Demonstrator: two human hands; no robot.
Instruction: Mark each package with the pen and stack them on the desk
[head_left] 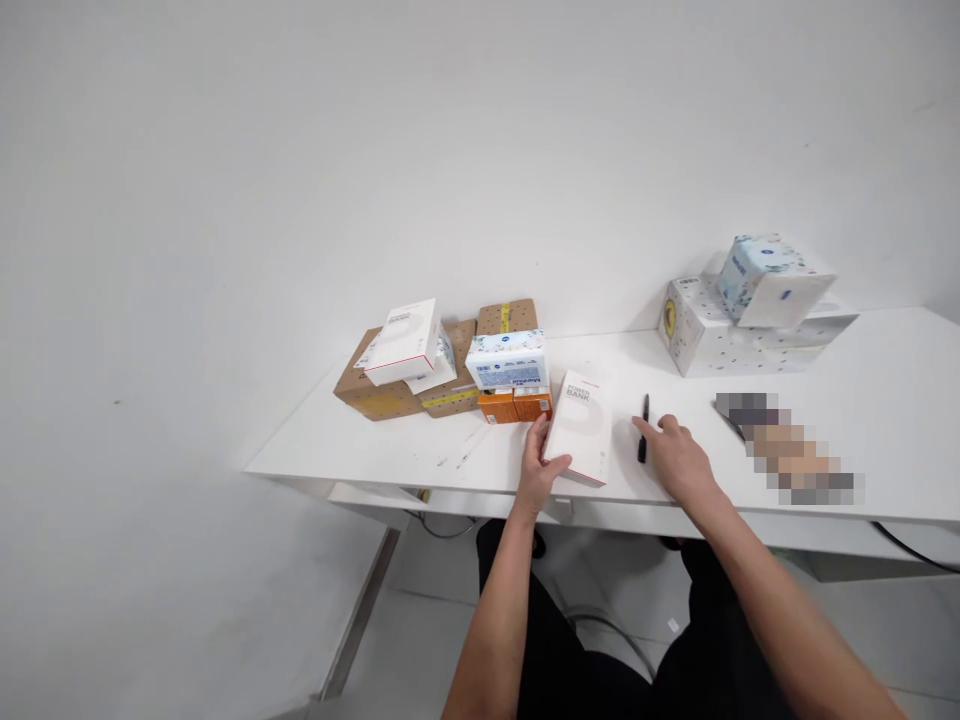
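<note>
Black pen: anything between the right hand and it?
Nothing visible. The right hand lies on the white table with its fingertips right beside the black pen. The left hand holds the power bank box, left of the pen.

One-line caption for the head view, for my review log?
Left hand grips a white power bank box on a white table; right hand touches a black pen.

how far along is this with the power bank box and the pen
Early, it seems. Done: the white power bank box lies flat at the table's front edge, apart from the stacked boxes behind. In hand: the left hand grips the box's left edge; the right hand touches the black pen lying beside it. Left: the pen is not lifted, and the box looks closed.
</note>
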